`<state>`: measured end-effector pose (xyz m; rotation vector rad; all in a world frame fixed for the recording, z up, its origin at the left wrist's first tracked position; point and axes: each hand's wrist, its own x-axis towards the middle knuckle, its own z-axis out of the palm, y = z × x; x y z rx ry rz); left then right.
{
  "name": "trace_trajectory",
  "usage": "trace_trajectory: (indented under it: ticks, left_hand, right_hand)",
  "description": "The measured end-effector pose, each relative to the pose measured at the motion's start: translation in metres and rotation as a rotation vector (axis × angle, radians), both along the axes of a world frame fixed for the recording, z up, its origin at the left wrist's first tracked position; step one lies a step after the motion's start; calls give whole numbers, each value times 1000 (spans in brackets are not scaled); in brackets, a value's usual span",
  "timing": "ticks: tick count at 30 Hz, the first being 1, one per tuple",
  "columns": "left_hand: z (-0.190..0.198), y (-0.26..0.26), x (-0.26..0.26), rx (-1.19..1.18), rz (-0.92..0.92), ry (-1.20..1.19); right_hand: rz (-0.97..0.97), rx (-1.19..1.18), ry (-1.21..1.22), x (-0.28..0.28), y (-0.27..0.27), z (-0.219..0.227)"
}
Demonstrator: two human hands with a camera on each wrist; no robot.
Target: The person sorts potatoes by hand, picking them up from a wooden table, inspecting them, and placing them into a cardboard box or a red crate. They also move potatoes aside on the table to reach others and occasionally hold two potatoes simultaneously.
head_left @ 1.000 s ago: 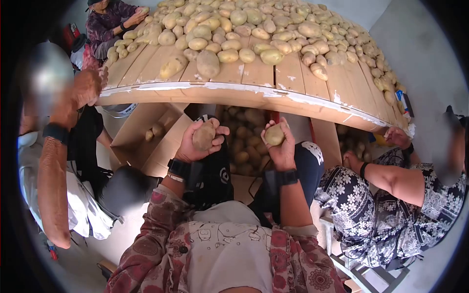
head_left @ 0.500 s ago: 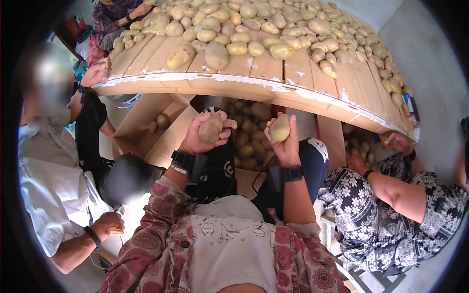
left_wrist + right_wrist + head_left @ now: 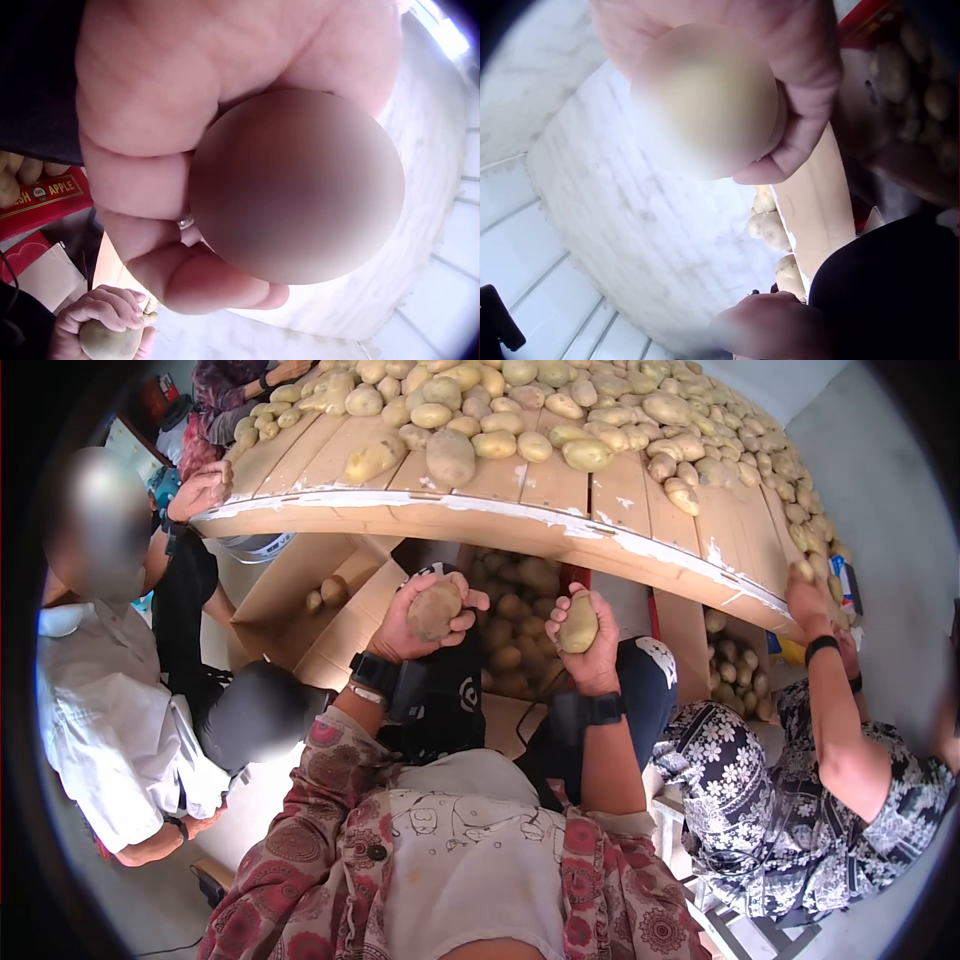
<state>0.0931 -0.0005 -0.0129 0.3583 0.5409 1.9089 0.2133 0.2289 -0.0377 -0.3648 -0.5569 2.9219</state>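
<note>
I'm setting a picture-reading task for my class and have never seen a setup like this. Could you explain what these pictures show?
There is no robot here, only a person working bare-handed, so each grip is simply a hand. The widest picture comes from a camera on the person's head, looking forward and down. The other two are close views from the left and right wrists; the thing held looks blurred in them.

Many potatoes lie on a table. An open cardboard box below it holds a few more.

The left grip holds a brownish potato; the right grip holds a paler, yellowish potato. Other people are nearby, including one in a pale shirt.
</note>
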Motion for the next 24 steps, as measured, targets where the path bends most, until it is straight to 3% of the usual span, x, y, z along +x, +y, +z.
trace_trajectory:
  ticks: [12,15,17,24]
  left_hand:
    - [11,3,8,-40,49,-75]
    - [11,2,6,27,44,32]
    - [10,7,6,20,60,79]
    - [10,5,6,-43,51,117]
  right_hand:
    - [-13,7,17,6,1,7]
    - [-27,-117,9,-3,8,-3]
    - [-163,-151,-141,-3,9,-12]
    - [-146,-160,-129,-1,6,1]
